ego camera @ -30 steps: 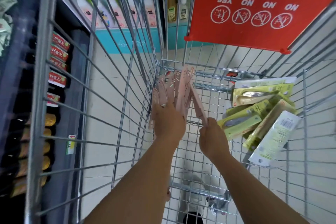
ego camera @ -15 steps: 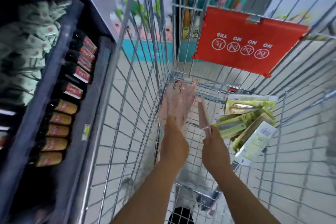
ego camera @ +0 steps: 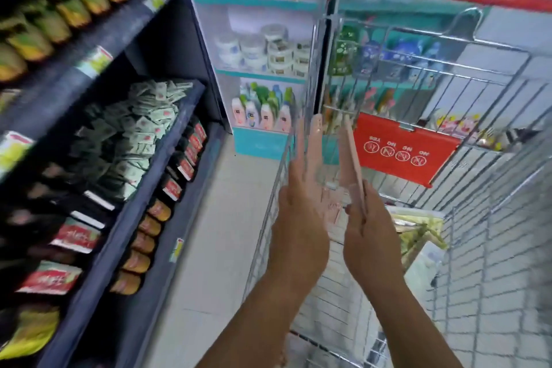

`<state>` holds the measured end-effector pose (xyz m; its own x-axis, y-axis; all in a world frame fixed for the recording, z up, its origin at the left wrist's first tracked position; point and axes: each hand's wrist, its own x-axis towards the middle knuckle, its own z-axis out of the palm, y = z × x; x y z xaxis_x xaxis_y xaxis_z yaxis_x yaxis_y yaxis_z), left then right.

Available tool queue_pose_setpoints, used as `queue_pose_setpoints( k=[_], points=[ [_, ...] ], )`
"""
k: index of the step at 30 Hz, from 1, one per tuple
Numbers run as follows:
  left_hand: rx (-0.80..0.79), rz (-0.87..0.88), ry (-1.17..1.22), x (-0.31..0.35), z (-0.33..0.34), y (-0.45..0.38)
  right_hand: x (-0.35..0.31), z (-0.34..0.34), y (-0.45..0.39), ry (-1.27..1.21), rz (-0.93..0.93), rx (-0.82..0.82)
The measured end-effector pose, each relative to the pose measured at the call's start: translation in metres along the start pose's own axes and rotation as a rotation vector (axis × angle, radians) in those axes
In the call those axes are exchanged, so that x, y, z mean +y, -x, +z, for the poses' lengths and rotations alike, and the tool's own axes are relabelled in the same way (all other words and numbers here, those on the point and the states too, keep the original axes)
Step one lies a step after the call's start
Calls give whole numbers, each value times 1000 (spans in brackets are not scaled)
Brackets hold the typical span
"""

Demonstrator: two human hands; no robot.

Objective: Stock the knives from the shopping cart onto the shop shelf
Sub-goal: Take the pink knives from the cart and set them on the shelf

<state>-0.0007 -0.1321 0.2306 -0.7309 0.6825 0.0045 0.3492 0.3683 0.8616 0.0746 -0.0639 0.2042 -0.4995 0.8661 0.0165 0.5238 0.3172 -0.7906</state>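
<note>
1. Head view: wire shopping cart (ego camera: pixel 493 248) holds green knife packs (ego camera: pixel 418 233) at its bottom right, near the red seat flap (ego camera: pixel 400 155).
2. Left hand (ego camera: pixel 298 233) grips a fan of pink knife packs (ego camera: pixel 313 140); right hand (ego camera: pixel 370 236) pinches one pink pack (ego camera: pixel 354 158) edge-on. Both are raised above the cart's left side.
3. Dark shelf (ego camera: pixel 125 218) on the left carries sachets, bottles, red-labelled packs; lotion display behind, tiled floor (ego camera: pixel 221 233).
4. Versus 1 s ago: hands and pink packs lifted out of the basket; camera tilted up, green packs stayed.
</note>
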Motion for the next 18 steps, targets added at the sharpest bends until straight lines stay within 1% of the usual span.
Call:
queue_pose_setpoints(
  k=[3,5,7,10,12,14,18],
  points=[
    [92,47,3,8,-65,28,-59,2,31,-55,-117,-9],
    [191,75,-8,7,-112,48,-99,9,55,-81,-177,-22],
    [290,104,-44,7,-161,69,-137,19,81,-109,-228,-46],
    [389,150,-125,8,-235,105,-198,38,121,-162,-348,-70],
    [440,184,-141,7,-282,130,-238,50,146,-192,-432,-103],
    [493,150,-169,4,-326,153,-276,63,169,-219,-508,-159],
    [675,165,-267,-3,-402,189,-342,96,207,-249,-627,-275]
  ],
)
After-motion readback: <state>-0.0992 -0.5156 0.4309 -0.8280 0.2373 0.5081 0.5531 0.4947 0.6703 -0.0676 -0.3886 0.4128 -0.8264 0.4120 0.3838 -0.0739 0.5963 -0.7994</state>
